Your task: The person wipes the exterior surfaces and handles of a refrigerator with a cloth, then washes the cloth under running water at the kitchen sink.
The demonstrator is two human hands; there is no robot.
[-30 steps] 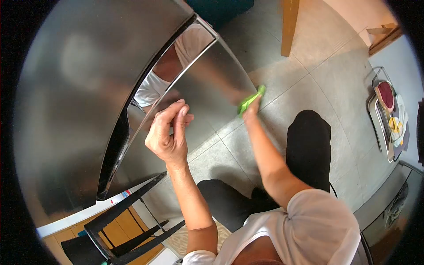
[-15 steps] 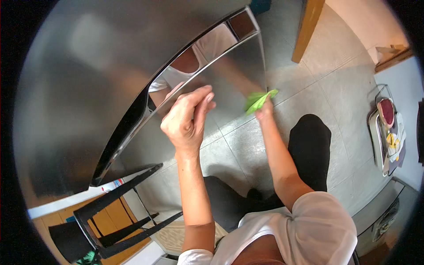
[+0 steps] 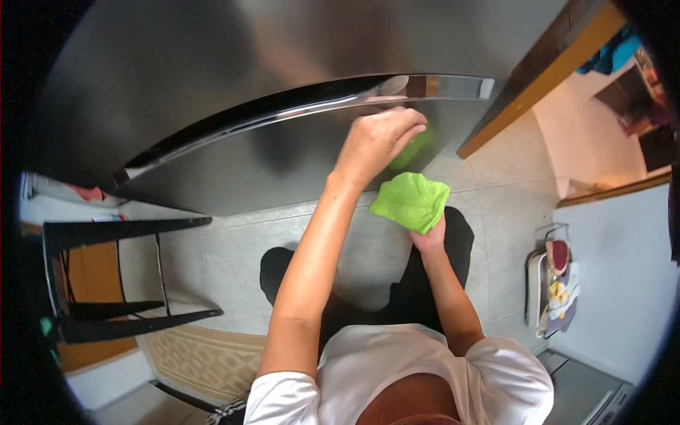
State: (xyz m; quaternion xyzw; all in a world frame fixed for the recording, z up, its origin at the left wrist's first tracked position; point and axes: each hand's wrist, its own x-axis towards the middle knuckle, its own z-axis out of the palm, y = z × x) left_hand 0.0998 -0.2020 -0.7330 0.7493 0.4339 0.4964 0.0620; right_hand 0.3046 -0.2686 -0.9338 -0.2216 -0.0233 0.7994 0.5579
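My left hand (image 3: 379, 145) is raised just below the long curved handle (image 3: 304, 106) of a dark steel appliance door (image 3: 234, 163). Its fingers are curled together close to the door; whether anything is inside them is hidden. Lower and to the right, my right hand (image 3: 430, 237) holds a bright green cloth (image 3: 411, 200), which covers most of the fingers. The cloth is spread out and stands apart from the door, whose surface carries a green reflection of it.
A black stool or chair frame (image 3: 117, 227) stands at the left, near a patterned mat (image 3: 205, 358). A wooden post (image 3: 538, 81) rises at the right of the appliance. Further right, a rack with cloths (image 3: 552, 283) hangs by a white panel (image 3: 616, 262). Grey tiles (image 3: 506, 198) cover the floor.
The view has turned, so the handle now runs nearly level. The green cloth has moved from the door's lower right edge toward my body and is spread wider. My left hand stays curled by the handle.
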